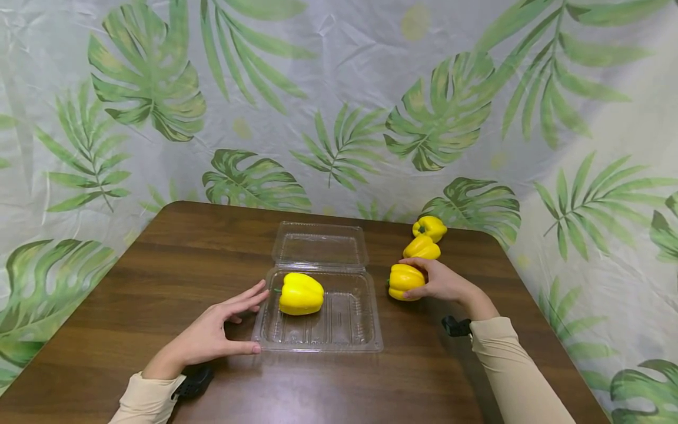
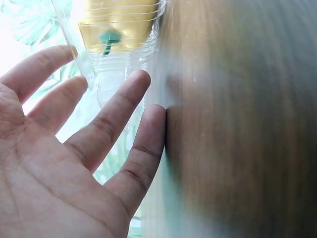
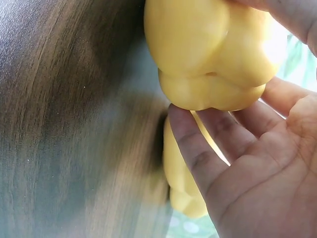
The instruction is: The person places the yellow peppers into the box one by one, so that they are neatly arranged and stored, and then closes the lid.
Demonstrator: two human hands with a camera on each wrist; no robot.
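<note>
A clear plastic clamshell container (image 1: 349,318) lies with its lid (image 1: 320,247) folded back, away from the person. One yellow bell pepper (image 1: 302,294) sits in the left part of its base, green stem toward the left. My left hand (image 1: 212,333) rests at the container's left edge, fingers spread and fairly straight, thumb by the near corner. To the right of the container, my right hand (image 1: 442,281) grips a second yellow bell pepper (image 1: 404,282) between thumb and fingers. In the right wrist view that pepper (image 3: 208,54) shows its lobed bottom, low beside the tabletop.
Two more yellow peppers, a nearer one (image 1: 422,249) and a farther one (image 1: 430,227), lie in a row beyond the right hand. The brown wooden table (image 1: 212,259) reaches a leaf-patterned curtain (image 1: 339,88) at its back edge.
</note>
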